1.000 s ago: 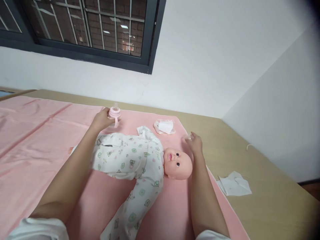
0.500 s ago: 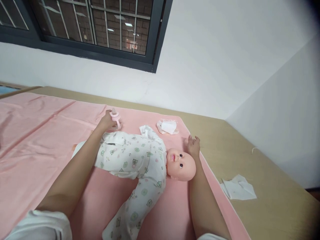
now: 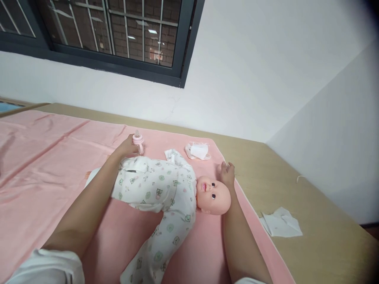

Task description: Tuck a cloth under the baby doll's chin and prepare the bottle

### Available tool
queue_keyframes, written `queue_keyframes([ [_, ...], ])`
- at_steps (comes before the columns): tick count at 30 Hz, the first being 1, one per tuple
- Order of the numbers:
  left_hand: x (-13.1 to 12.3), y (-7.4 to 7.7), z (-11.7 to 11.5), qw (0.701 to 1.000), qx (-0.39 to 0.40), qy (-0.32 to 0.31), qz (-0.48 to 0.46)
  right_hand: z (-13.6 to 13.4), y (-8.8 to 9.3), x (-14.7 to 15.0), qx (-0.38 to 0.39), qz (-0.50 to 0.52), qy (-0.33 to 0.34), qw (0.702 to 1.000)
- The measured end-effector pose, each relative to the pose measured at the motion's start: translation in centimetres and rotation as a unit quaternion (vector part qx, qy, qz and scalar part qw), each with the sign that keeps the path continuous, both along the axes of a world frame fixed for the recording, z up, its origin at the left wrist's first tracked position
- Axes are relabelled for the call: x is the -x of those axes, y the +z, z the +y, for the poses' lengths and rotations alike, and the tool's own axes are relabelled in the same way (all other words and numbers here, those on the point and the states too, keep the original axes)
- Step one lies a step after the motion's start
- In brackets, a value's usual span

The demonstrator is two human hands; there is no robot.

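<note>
The fingers of the left hand (image 3: 128, 146) were partly lost behind the bottle (image 3: 138, 139), whose lower body was clear and hard to make out against the pink sheet (image 3: 35, 189). The right hand (image 3: 227, 174) was bent at the fingers near the sheet's edge; something pale and pinkish blurred beside its fingertips, and I could not tell whether it held anything or how far its grip was closed. The left forearm covered part of the doll's legs, leaving a bit of foot showing past it, and the doll's near sleeve ran towards the bottom edge, where its end was cut off. Both of the person's own white sleeves (image 3: 53, 268) were cut off too, as was the window (image 3: 142, 35) at the top.

The bottle stood roughly upright on the far part of the sheet, just beyond the doll (image 3: 166, 185), with the left hand closed around its side. It had a clear teat, a pale pink collar and a pink handle. The doll lay across the sheet, bald, dark-eyed and pink-lipped, in white clothes printed with small green and brown figures. A white packet (image 3: 198, 151) lay between the hands, and a crumpled white cloth (image 3: 282, 223) on the wooden surface (image 3: 254, 165) to the right
</note>
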State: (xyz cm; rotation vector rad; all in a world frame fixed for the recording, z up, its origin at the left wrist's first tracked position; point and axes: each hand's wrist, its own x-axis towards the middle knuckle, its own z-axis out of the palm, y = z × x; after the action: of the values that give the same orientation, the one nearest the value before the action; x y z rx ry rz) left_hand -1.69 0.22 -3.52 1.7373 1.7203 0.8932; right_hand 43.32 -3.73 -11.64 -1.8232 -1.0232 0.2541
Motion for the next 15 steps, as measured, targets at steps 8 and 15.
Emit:
queue_keyframes([
  [8,1.6,3.3,-0.9,0.993,0.012,0.068,0.099,-0.3,0.0,0.1,-0.035,0.019,-0.001,0.999],
  [15,-3.1,8.5,-7.7,0.972,-0.228,-0.023,0.05,0.1,-0.4,-0.3,-0.103,0.04,-0.024,0.994],
])
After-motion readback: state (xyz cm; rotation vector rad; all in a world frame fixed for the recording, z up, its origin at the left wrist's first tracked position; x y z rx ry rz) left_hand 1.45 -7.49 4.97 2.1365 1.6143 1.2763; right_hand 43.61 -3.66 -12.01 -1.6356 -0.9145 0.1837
